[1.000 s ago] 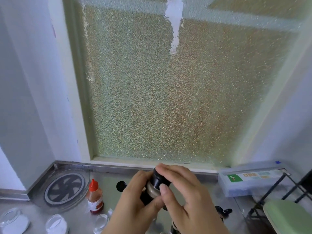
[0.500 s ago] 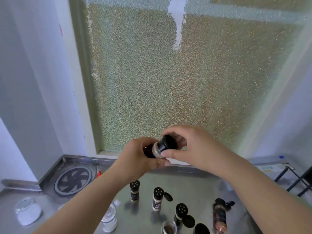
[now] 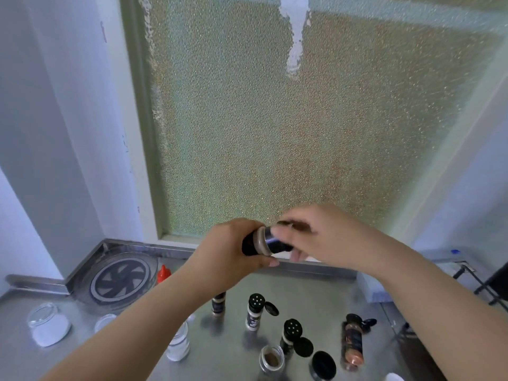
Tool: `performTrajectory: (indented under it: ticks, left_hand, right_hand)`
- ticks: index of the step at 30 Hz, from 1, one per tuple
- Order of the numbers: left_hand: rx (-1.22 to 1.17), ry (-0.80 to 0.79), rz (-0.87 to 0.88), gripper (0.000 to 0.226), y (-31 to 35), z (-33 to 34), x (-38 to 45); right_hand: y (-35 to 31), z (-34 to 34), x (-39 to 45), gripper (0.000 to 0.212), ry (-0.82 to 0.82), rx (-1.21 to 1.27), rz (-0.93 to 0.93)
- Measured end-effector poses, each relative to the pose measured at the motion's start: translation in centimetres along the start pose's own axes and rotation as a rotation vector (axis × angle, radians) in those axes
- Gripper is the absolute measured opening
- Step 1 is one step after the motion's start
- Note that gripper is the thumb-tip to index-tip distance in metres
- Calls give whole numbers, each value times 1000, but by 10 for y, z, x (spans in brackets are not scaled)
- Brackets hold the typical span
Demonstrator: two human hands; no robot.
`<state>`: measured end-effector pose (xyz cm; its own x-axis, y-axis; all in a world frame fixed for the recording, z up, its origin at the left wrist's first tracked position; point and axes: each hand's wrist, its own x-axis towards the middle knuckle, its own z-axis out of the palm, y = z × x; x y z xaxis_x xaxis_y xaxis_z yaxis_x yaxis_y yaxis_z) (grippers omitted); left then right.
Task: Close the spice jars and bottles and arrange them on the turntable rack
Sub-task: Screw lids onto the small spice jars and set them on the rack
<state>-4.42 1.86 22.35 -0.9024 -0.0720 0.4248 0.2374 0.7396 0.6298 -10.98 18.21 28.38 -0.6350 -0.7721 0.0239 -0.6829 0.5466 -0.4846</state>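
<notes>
My left hand [image 3: 228,254] grips a small spice jar [image 3: 262,241] by its body, held sideways in the air. My right hand [image 3: 321,235] is closed around the jar's black cap [image 3: 277,242]. Below, on the steel counter [image 3: 316,295], stand shaker jars with flip lids open [image 3: 254,312] [image 3: 291,335], another partly hidden by my left arm [image 3: 218,303], a lidless jar of brown powder [image 3: 272,360], a loose black lid [image 3: 324,364] and a leaning reddish spice bottle [image 3: 353,342]. The round turntable rack [image 3: 121,280] sits in the back-left corner.
A red-capped sauce bottle [image 3: 163,273] stands by the turntable. Glass jars with white contents [image 3: 48,324] [image 3: 178,343] are at the left. A frosted window [image 3: 288,119] fills the wall ahead. A white box [image 3: 373,290] and a black chair frame [image 3: 483,284] are at the right.
The view has tilted down a little, showing more of the counter. My hands hold the jar slightly lower; my right hand has turned on the cap.
</notes>
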Motion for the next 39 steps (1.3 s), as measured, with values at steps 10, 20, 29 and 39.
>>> performTrajectory:
  ticks: [10, 20, 29, 39]
  left_hand:
    - [-15, -44, 32, 39, 2, 6, -4]
    - [-19, 25, 72, 43, -5, 5, -13]
    - [-87, 19, 4, 39, -21, -5, -25]
    - [-220, 227, -277, 35, -90, -39, -60]
  right_hand:
    - [-4, 5, -6, 51, 125, -1, -22]
    - [-5, 21, -3, 25, 134, -144, -141]
    - [-7, 35, 5, 29, 107, -24, -150]
    - [-48, 101, 58, 81, 24, 48, -229]
